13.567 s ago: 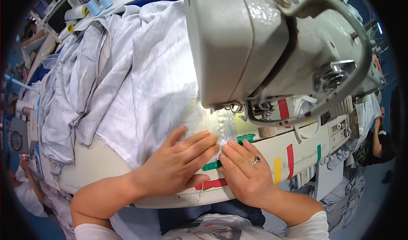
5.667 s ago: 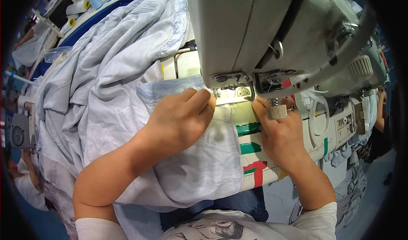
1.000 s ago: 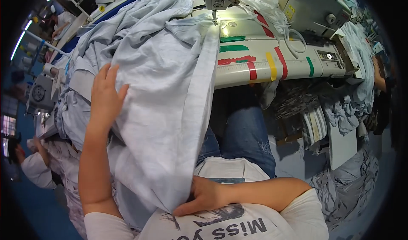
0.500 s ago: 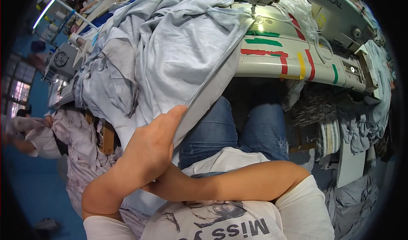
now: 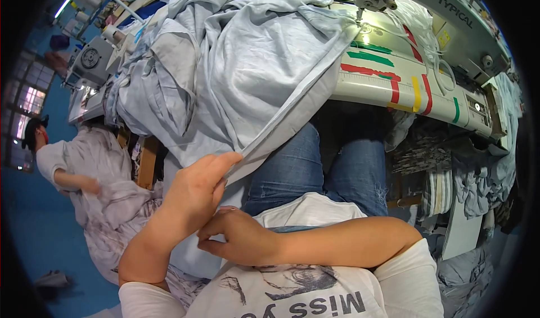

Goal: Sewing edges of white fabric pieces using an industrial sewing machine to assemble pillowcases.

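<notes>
A large light blue cloth (image 5: 253, 65), possibly a garment, spreads over the sewing table and hangs toward my lap. Its long seamed edge runs from under the needle area (image 5: 359, 22) of the sewing machine (image 5: 450, 22) down to my left hand (image 5: 197, 191). That hand is closed, with thumb and fingers pinching the edge. Just below and to its right is my right hand (image 5: 242, 239), fingers curled and tips together against the hanging cloth. Whatever is between its fingertips is too hidden to make out.
The machine bed (image 5: 371, 84) carries red, green and yellow tape strips. White strips (image 5: 416, 22) lie bunched behind the needle. At the left, a co-worker's arm (image 5: 76, 180) reaches over pale patterned fabric (image 5: 118, 205). Grey cloths (image 5: 469, 183) hang at the right.
My right hand has come out from beneath my left, lower along the cloth, fingers now curled. My left hand keeps its pinch. At the left, the co-worker has shifted.
</notes>
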A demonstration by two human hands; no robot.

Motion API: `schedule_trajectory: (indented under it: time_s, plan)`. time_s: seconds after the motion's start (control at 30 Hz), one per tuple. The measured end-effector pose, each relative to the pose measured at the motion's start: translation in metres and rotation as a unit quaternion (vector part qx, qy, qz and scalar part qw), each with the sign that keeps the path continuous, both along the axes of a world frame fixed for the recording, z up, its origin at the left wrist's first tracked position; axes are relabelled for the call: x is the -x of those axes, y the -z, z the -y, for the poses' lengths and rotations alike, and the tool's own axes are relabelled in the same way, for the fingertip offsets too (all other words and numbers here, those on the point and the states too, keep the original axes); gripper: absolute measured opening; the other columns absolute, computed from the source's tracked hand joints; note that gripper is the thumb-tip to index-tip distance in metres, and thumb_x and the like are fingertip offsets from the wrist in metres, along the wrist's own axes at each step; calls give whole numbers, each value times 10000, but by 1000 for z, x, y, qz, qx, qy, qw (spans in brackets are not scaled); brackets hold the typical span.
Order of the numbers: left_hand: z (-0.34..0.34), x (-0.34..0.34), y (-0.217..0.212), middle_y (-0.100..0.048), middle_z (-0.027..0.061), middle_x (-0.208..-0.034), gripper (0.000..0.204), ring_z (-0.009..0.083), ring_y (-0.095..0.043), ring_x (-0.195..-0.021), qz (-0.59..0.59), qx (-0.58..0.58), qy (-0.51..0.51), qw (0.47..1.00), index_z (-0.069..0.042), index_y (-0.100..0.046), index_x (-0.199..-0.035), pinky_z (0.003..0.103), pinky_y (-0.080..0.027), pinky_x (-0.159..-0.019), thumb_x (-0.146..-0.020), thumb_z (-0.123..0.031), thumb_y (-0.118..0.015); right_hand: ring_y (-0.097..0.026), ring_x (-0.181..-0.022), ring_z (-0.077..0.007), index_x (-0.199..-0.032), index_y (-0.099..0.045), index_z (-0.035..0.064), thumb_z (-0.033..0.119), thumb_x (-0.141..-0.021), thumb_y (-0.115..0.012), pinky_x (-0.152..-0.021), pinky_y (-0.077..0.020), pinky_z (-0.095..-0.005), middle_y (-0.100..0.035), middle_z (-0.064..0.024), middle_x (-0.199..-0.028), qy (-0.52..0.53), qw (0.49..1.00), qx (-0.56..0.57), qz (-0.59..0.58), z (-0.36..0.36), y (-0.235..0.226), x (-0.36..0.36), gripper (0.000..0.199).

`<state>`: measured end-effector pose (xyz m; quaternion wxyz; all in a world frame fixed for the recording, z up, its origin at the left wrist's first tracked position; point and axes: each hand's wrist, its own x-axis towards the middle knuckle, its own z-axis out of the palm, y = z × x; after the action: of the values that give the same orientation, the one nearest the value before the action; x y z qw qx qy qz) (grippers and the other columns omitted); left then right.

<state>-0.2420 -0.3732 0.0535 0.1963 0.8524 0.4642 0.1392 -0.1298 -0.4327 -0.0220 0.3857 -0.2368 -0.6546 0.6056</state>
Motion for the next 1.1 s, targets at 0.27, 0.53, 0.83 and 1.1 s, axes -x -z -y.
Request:
schedule_trajectory:
  time_s: [0.27, 0.53, 0.83, 1.1]
  plan:
    - [0, 26, 5, -644, 152, -863, 146, 317, -620, -791, 3, 45, -10, 999, 6, -652, -917, 351, -489, -686, -779, 28, -611, -630, -824, -241, -869, -684, 23, 71, -792, -694, -826, -453, -344, -685, -94, -876, -15, 997, 25, 70, -3, 8, -65, 90]
    - [6, 34, -21, -670, 150, -849, 92, 278, -635, -725, 148, -49, -104, 982, 37, -674, -852, 312, -484, -648, -793, -34, -668, -633, -923, -173, -878, -704, -2, 42, -835, -680, -839, -471, -291, -688, -112, -963, 142, 972, 166, 86, -1, 11, -146, 66]
    - [26, -13, -45, -644, 67, -749, 249, 231, -620, -622, 109, -365, 18, 925, -74, -622, -848, 318, -490, -565, -667, 1, -777, -596, -1032, -281, -1048, -646, 65, 71, -695, -727, -981, -389, -480, -612, -117, -1159, 335, 780, -461, 259, -61, -82, -132, 363]
    - [6, -67, 27, -575, 151, -1251, 320, 300, -583, -1060, 148, 515, 177, 826, -25, -565, -1241, 342, -472, -887, -956, -154, -495, -678, -808, -288, -893, -665, -7, 38, -701, -661, -811, -523, -420, -685, -116, -858, 203, 875, -395, 191, -37, -110, -189, 197]
